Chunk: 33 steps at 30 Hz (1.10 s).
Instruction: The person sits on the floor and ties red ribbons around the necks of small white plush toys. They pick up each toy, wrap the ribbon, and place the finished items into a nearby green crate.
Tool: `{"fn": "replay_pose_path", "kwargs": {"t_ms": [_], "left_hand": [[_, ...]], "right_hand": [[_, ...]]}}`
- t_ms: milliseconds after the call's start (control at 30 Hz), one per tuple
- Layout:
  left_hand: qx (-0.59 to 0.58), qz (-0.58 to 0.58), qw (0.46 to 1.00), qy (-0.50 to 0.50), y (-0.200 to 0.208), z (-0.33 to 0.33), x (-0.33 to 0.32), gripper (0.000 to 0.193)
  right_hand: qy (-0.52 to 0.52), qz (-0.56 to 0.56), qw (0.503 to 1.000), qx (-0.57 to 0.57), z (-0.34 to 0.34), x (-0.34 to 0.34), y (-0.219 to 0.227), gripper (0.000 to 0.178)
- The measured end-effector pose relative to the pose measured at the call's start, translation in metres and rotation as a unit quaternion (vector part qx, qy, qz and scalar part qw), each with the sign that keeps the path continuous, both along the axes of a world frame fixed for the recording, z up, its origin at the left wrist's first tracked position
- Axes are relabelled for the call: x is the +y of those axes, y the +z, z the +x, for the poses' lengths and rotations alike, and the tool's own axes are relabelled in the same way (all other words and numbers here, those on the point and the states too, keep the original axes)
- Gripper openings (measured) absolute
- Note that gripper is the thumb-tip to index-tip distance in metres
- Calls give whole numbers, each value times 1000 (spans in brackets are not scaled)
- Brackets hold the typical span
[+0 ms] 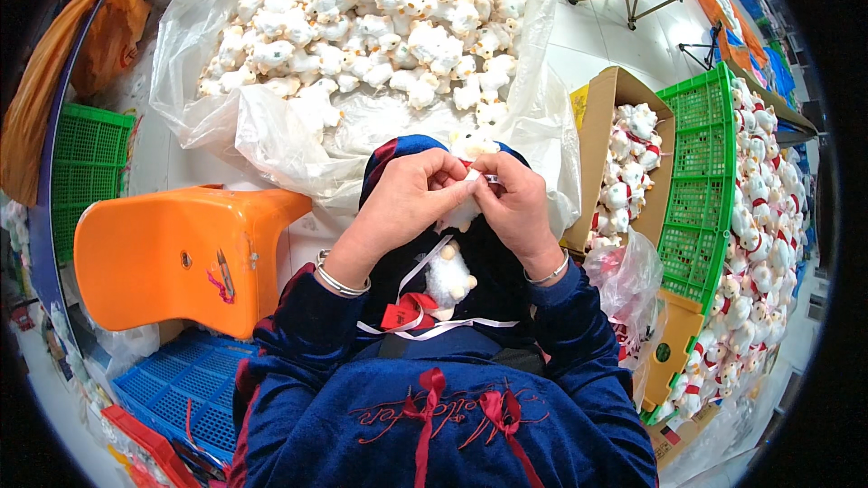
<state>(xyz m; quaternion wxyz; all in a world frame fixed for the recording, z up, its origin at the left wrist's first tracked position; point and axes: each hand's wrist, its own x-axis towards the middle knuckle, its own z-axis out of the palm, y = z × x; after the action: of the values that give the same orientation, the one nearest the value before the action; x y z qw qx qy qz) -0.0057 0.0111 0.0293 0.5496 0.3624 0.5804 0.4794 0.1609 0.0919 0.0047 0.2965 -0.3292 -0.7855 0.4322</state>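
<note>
In front of my lap, my left hand (pixel 407 194) and my right hand (pixel 517 205) meet with thumbs and fingers pinched. A short white ribbon end (pixel 493 179) shows between the fingertips, by a bit of red at the neck of a small white plush toy (pixel 474 143). My fingers hide much of that toy. A second white plush toy (pixel 449 278) with pale feet lies on my dark-clothed lap. Beside it are a red fabric piece (pixel 409 311) and loose white ribbons (pixel 470 326).
Ahead, a clear plastic sheet (pixel 217 117) bears a heap of white plush toys (pixel 362 27). An orange stool (pixel 136 262) with thread snips (pixel 225 273) stands left. To the right are a cardboard box (pixel 592 149) and a green crate (pixel 696 190) with red-scarfed toys.
</note>
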Motion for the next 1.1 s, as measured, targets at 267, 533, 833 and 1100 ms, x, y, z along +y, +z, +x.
{"fn": "replay_pose_path", "kwargs": {"t_ms": [267, 533, 833, 1100], "left_hand": [[26, 11, 1000, 8, -12, 3, 3, 16], [119, 56, 991, 14, -22, 10, 7, 18], [80, 110, 989, 58, -26, 21, 8, 20], [123, 115, 984, 63, -25, 25, 10, 14]], "right_hand": [[-44, -20, 998, 32, -1, -2, -2, 10], [-14, -108, 994, 17, 6, 11, 9, 14], [12, -156, 987, 27, 13, 18, -1, 17], [25, -206, 976, 66, 22, 19, -5, 17]]}}
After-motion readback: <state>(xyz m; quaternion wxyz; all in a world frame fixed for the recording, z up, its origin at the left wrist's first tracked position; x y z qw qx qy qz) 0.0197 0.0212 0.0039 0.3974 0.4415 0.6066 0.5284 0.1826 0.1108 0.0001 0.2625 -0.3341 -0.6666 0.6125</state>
